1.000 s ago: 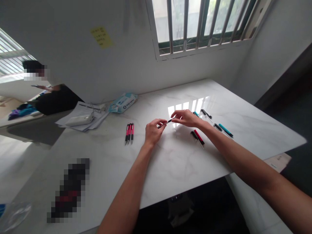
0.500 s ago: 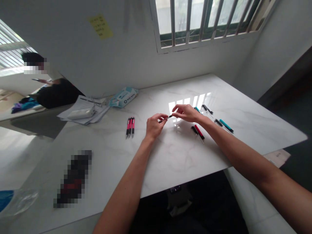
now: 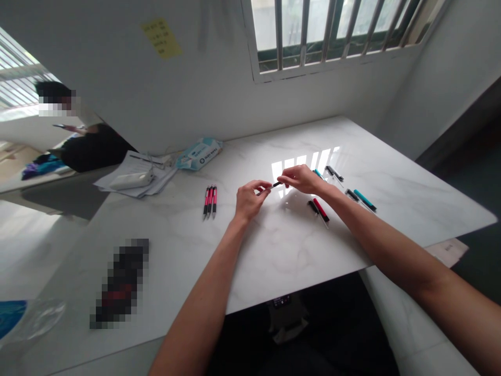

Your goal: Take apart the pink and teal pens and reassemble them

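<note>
My left hand (image 3: 250,201) is closed in a pinch around a slim pen (image 3: 277,184) just above the white tabletop. The pen's black end points right, where my right hand (image 3: 300,178) pinches it, fingers bent down. The part inside my left fingers is mostly hidden. Three red-and-black pens (image 3: 210,202) lie side by side left of my left hand. Below my right wrist lie a red pen barrel (image 3: 321,209) and a black pen part (image 3: 313,207) with a thin clear refill.
Right of my right forearm lie a teal barrel (image 3: 365,199) and black pen parts (image 3: 334,172). At the back left are a wipes pack (image 3: 200,154) and papers (image 3: 117,175). A blurred dark object (image 3: 121,284) and a clear bottle (image 3: 43,318) lie front left. A person (image 3: 92,146) sits beyond.
My right fingers have closed in on the black end of the pen and curled downward. My left hand has stayed almost still, holding the pen.
</note>
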A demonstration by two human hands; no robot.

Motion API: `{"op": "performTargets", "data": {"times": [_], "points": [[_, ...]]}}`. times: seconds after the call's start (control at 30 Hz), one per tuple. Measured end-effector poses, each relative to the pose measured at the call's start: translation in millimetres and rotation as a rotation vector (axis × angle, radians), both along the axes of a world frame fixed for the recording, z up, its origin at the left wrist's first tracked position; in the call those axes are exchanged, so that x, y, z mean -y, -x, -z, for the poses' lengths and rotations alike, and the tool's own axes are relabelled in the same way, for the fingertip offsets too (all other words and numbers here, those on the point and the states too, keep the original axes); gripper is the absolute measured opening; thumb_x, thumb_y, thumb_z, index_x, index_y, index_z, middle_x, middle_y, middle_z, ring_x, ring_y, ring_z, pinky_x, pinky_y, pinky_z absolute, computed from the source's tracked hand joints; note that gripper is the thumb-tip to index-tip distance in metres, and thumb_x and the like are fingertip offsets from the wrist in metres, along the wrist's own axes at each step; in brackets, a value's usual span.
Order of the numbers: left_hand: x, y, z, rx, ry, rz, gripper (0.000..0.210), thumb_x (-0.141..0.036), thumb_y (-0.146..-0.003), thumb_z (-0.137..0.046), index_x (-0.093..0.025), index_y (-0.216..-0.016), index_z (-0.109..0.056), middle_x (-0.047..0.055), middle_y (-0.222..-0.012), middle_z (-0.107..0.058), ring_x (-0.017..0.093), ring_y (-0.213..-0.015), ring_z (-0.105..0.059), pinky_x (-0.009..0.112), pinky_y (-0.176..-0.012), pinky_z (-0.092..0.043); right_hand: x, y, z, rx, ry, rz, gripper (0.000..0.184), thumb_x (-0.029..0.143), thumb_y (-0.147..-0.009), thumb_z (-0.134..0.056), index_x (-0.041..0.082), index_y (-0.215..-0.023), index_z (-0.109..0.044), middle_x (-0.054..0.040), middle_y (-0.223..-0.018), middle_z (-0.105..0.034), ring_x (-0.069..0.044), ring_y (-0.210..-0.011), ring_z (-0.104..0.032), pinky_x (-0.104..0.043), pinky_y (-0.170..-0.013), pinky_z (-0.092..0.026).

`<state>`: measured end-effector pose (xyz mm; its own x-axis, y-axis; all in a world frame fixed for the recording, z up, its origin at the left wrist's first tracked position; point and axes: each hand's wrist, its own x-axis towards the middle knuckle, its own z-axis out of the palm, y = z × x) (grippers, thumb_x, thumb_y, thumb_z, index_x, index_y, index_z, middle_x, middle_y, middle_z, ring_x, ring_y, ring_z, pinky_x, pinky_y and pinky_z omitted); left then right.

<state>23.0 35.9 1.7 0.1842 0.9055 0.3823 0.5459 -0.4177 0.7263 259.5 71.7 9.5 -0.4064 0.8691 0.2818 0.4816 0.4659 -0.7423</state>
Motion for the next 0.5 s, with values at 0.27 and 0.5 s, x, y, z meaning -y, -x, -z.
{"op": "performTargets", "data": {"times": [0.27, 0.5], "points": [[-1.2, 0.8, 0.6, 0.03, 0.034, 0.0, 0.014, -0.023, -0.087, -0.077, -0.025, -0.097, -0.085, 0.002, -0.1, -0.085, 0.02, -0.084, -0.076, 0.034, -0.089, -0.059, -3.0, -1.1, 2.4, 0.074, -0.051, 0.004, 0.039, 0.05, -0.102, -0.063, 0.019, -0.084, -0.078, -0.0034, -0.073, -0.074, -0.014, -0.065, -0.061, -0.029, -0.069, -0.044], [-1.7, 2.7, 1.3, 0.031, 0.055, -0.015, 0.014, -0.025, -0.086, -0.078, -0.026, -0.098, -0.086, 0.002, -0.102, -0.085, 0.02, -0.085, -0.076, 0.034, -0.087, -0.059, -1.7, -1.2, -0.3, 0.104, -0.129, -0.063, 0.023, 0.043, -0.096, -0.074, 0.02, -0.093, -0.079, -0.0059, -0.091, -0.077, -0.018, -0.082, -0.067, -0.03, -0.075, -0.046]]}}
